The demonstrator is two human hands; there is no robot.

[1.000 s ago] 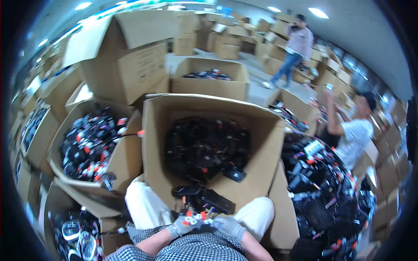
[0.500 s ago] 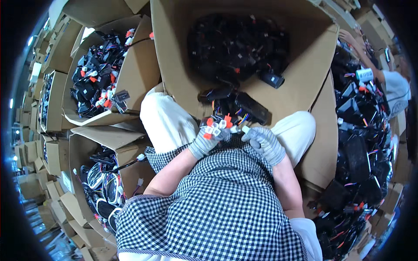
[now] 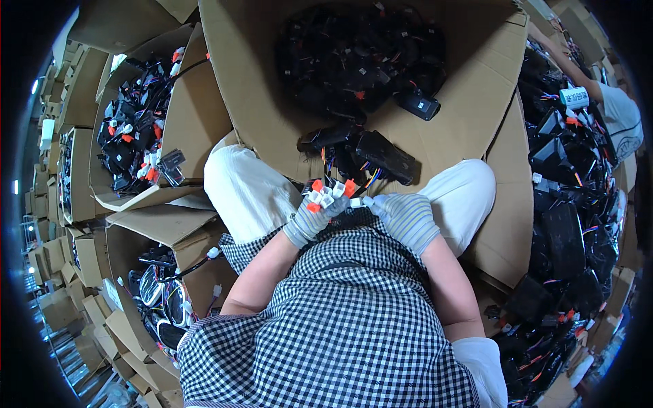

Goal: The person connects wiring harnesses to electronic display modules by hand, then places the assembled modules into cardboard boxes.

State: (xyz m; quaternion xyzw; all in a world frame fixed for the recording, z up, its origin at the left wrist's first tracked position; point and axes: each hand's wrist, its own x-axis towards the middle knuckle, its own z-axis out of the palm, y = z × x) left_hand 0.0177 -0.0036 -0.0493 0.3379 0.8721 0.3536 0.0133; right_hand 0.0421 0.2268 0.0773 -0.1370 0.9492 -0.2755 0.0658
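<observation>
Both hands wear pale striped gloves and meet above my lap. My left hand (image 3: pixel 313 216) is closed round a bunch of white and orange wire connectors (image 3: pixel 328 196). Close to its right, my right hand (image 3: pixel 407 216) has its fingers bent in at a small white connector (image 3: pixel 357 202); whether it grips that piece is hidden by the glove. Coloured wires (image 3: pixel 371 178) run from the bunch up to black rectangular modules, one of which (image 3: pixel 388 158) lies on the cardboard between my knees.
A large cardboard box (image 3: pixel 469 88) opens ahead, with a heap of black wired modules (image 3: pixel 360 58) inside. Boxes of similar parts (image 3: pixel 129 139) stand at left, above one with white-rimmed black units (image 3: pixel 173 299). More modules (image 3: pixel 561 231) pile up at right, where another person's arm (image 3: pixel 564 64) reaches in.
My right hand has turned so its back shows more, its fingers closer to the bunch. The whole view has shifted slightly; the left hand still holds the connectors.
</observation>
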